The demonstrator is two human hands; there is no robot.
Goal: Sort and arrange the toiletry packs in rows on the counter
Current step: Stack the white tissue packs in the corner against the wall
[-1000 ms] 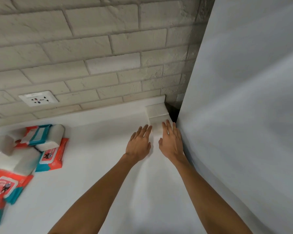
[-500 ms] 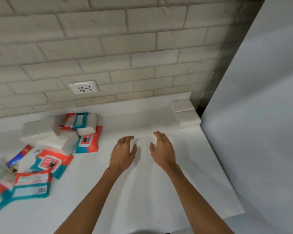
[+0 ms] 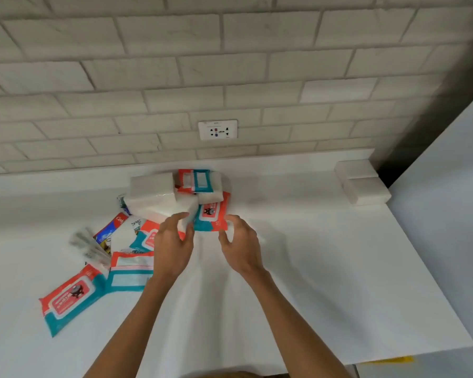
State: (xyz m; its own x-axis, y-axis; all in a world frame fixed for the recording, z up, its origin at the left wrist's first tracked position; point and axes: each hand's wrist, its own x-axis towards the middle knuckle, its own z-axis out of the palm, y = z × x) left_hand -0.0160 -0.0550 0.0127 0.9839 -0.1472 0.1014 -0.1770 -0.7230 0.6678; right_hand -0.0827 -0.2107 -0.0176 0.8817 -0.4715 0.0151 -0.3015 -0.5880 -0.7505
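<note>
Only two white packs (image 3: 362, 184) sit lined up in the counter's (image 3: 339, 268) back right corner; the rest lie in a heap (image 3: 153, 192) by the wall, where the left hand (image 3: 172, 246) and right hand (image 3: 239, 245), fingers loosely spread, reach a red-and-teal pack (image 3: 212, 214).

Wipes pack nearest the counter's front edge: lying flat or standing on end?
Lying flat, printed face up: the wipes pack shows its whole label and flap against the counter.

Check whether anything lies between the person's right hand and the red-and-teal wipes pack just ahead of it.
Nothing visible does: the right hand has its fingertips at the near corner of the wipes pack. A second pack overlaps its far end, though, and may shift when the wipes pack is pulled out.
</note>
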